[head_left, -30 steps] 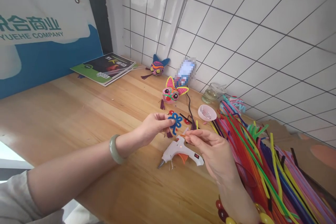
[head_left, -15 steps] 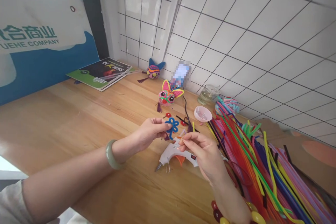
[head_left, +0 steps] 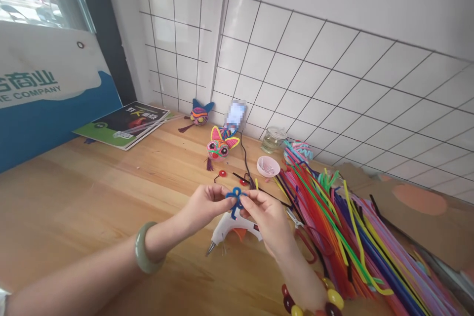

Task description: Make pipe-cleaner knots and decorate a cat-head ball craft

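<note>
Both hands, left (head_left: 205,203) and right (head_left: 267,215), pinch blue flower (head_left: 234,196) above glue gun (head_left: 231,223); pipe cleaners (head_left: 355,227) at right, pink dish (head_left: 268,166) behind.

A craft workshop: pipe cleaners (head_left: 355,237), a glue gun (head_left: 231,224), finished figures (head_left: 219,145) on a wooden bench (head_left: 92,182).

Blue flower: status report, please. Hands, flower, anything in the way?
The left hand and right hand both pinch the blue flower. Flower held above the table, over the glue gun. The pipe cleaners lie piled beside the right wrist.
</note>
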Demonstrator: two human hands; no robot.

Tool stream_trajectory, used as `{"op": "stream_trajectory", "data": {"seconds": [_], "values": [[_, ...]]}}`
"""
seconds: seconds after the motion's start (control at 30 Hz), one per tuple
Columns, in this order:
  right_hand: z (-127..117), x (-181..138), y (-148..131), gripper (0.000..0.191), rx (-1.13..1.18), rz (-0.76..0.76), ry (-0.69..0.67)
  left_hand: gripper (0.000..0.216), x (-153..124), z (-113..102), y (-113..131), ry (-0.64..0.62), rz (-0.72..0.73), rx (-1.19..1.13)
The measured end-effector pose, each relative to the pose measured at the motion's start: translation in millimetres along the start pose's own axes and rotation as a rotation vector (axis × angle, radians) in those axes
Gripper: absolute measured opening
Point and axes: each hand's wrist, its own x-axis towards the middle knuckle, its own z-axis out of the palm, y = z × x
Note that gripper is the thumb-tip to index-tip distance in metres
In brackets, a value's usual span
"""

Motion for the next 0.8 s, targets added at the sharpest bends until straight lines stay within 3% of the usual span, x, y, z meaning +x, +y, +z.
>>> {"op": "stream_trajectory", "data": {"seconds": [0.27, 0.43, 0.53, 0.67, 0.8], "values": [[-14, 1, -10, 0.032, 0.029, -0.104, -0.018, 0.023, 9, 23, 26, -0.014, -0.054, 0.064], [-29, 8, -21, 0.027, 0.38, -0.037, -0.032, 0.02, 27, 43, 44, -0.029, -0.091, 0.147], [-42, 12, -28, 0.027, 0.504, -0.051, -0.024, 0.021, 44, 57, 46, -0.056, -0.064, 0.177], [-59, 18, -30, 0.028, 0.522, -0.073, 0.028, 0.022, 65, 77, 45, -0.07, 0.021, 0.291], [-67, 22, -27, 0.027, 0.488, -0.113, 0.094, 0.022, 71, 84, 44, -0.073, 0.012, 0.375]]}}
